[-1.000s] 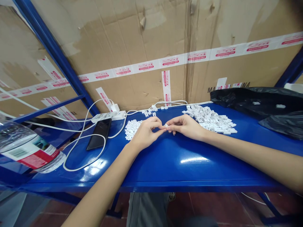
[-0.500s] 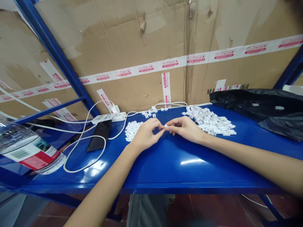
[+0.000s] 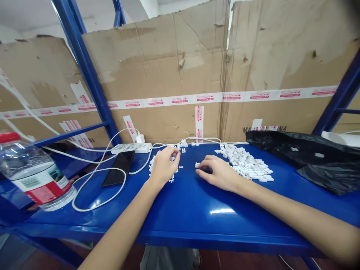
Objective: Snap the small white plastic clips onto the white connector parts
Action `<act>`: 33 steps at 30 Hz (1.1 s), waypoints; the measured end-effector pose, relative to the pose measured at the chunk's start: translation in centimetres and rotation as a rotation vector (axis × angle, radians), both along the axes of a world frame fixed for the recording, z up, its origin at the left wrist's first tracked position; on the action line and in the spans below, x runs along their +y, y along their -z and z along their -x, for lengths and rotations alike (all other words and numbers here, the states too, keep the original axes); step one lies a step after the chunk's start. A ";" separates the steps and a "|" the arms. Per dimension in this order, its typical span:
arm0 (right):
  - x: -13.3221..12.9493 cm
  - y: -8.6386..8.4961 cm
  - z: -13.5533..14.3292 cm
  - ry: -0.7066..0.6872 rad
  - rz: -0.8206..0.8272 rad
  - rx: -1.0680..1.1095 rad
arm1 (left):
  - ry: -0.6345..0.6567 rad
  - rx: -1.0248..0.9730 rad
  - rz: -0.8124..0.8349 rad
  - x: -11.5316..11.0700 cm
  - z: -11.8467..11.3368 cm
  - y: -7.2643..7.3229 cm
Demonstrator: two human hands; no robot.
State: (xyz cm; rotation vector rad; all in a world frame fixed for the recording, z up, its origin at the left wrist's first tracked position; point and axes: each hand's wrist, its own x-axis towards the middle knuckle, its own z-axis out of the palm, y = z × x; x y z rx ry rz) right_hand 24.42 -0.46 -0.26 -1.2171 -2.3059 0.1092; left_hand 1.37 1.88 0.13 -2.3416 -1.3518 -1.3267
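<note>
So a small white plastic piece (image 3: 197, 165) is pinched at the tips of the right hand's (image 3: 218, 172) fingers, just above the blue table (image 3: 191, 210), with a heap of bigger white clips (image 3: 247, 163) piled right behind that hand. The left hand (image 3: 164, 165) is held curled over a scatter of tiny white parts (image 3: 152, 165), and whether its thumb and forefinger are actually closed together can't really be told from this angle, tbh.
</note>
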 end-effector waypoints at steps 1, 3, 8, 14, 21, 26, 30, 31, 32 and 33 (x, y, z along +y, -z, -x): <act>-0.1 0.1 0.1 0.007 0.021 -0.029 | -0.012 -0.001 0.000 0.0 0.1 -0.1; -0.2 0.4 0.1 0.036 0.041 -0.063 | -0.029 0.003 0.006 0.0 0.2 -0.1; 0.5 0.0 -0.4 0.147 0.000 -0.149 | -0.031 0.058 0.061 0.1 0.0 0.3; 2.7 -1.6 -3.3 0.400 -0.098 -0.255 | 0.036 0.279 0.200 -0.1 0.1 0.4; 4.6 -0.6 -5.1 0.522 -0.049 -0.343 | 0.047 0.337 0.238 0.1 1.2 0.2; 5.2 -0.5 -5.3 0.514 -0.041 -0.326 | 0.111 0.326 0.206 0.0 0.7 0.5; 5.5 -0.3 -5.5 0.527 -0.050 -0.315 | 0.134 0.308 0.179 0.0 0.3 0.4; 5.6 -0.2 -5.6 0.526 -0.051 -0.314 | 0.135 0.300 0.171 0.0 0.2 0.4; 5.7 -0.1 -5.6 0.521 -0.051 -0.311 | 0.136 0.291 0.162 0.0 0.2 0.4; 5.8 0.0 -5.7 0.513 -0.054 -0.307 | 0.140 0.282 0.154 0.0 0.2 0.3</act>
